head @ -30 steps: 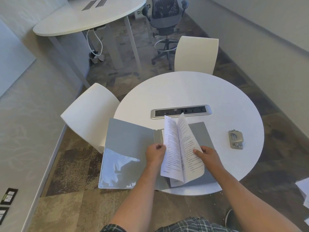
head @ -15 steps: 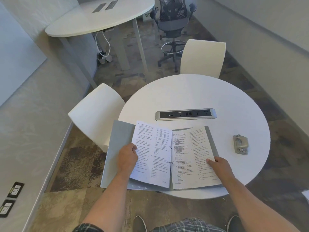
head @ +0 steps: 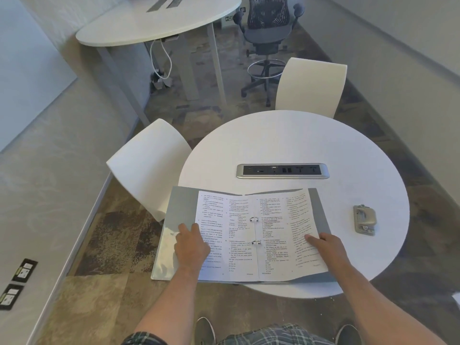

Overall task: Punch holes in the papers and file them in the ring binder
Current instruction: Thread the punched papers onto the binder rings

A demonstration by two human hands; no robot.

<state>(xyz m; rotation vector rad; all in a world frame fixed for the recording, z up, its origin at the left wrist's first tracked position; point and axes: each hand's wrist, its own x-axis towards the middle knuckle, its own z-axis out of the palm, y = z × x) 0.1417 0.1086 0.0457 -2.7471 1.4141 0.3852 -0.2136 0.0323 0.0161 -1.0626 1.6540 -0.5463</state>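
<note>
Ring binder point(head: 174, 220) lay open at near edge of round white worktop point(head: 298, 140), left cover overhanging the edge. Papers point(head: 273, 232) sat filed on two metal rings point(head: 254, 230) at the spine, printed pages spread flat both sides. Left hand point(head: 191, 247) rested flat on left page's outer edge, fingers straight, gripping nothing. Right hand point(head: 326, 247) pressed flat on right page, fingers extended, also holding nothing. Hole punch point(head: 364, 219) stood on worktop right of binder, apart from it. Power strip point(head: 282, 170) set in worktop just beyond binder. Two white chairs point(head: 149, 160) at far and left sides.
</note>
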